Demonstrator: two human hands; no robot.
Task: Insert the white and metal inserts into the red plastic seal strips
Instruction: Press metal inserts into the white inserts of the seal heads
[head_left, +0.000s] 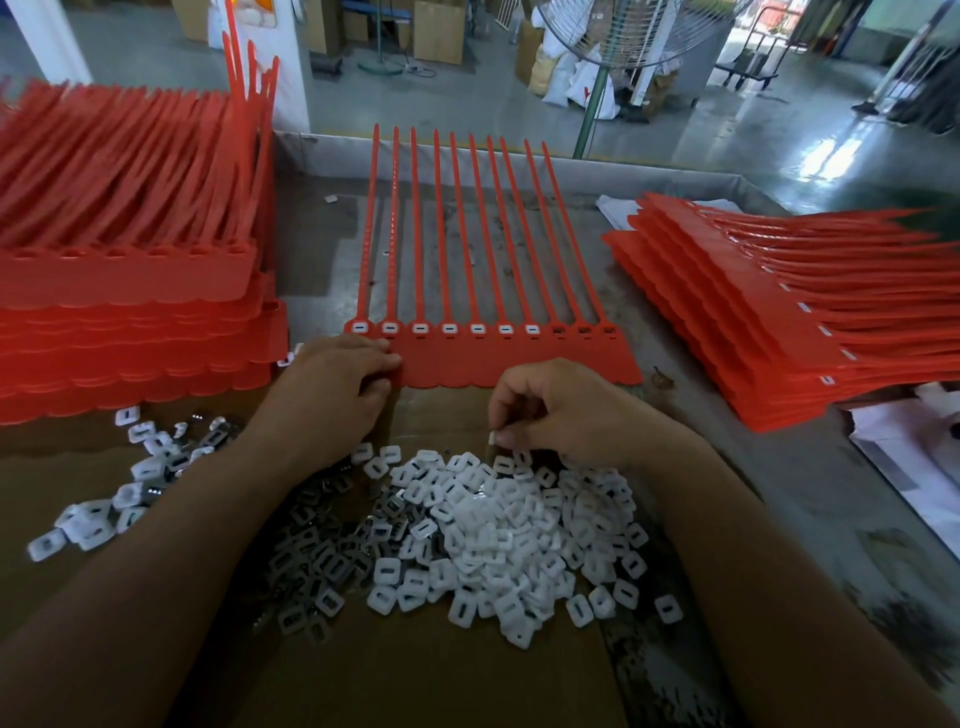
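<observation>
White inserts (509, 535) and metal inserts (322, 551) lie heaped at six o'clock. Just above them, the right hand (561, 410) pinches a single insert (492, 436). At twelve o'clock lie the red seal strips (519, 364), seven of ten sockets filled, with the left hand (337, 384) gripping their nine-o'clock end.

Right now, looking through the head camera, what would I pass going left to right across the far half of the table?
Tall stack of red plastic seal strips → flat red sheet of joined seal strips → slanted stack of red strips fitted with white inserts → white paper sheets.
</observation>
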